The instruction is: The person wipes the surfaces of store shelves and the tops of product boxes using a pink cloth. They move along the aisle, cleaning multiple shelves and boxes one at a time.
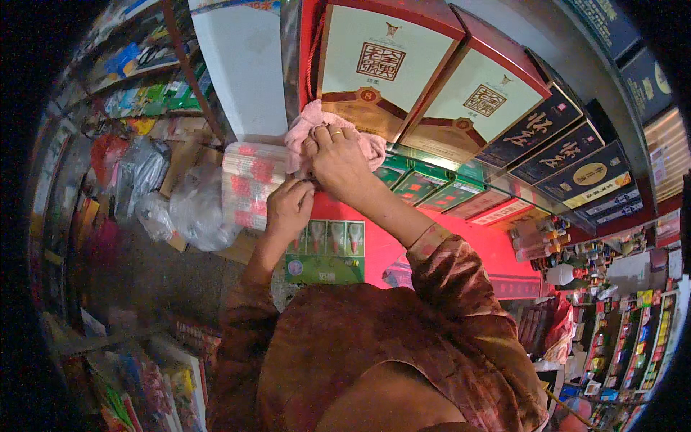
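A pink cloth is bunched against the left lower corner of a tall gift box with a pale front and gold base. My right hand, a ring on one finger, presses on the cloth with bent fingers. Just below it, my left hand is curled near the end of the glass shelf. Its fingertips are partly hidden, so whether it grips the cloth or the shelf edge cannot be told. A wrapped pack with a red and white pattern sits left of both hands.
A second pale box and dark boxes line the shelf to the right. Green boxes stand beneath the glass. Below my hands is a green printed package. Clear plastic bags are piled at left. Bottles stand farther right.
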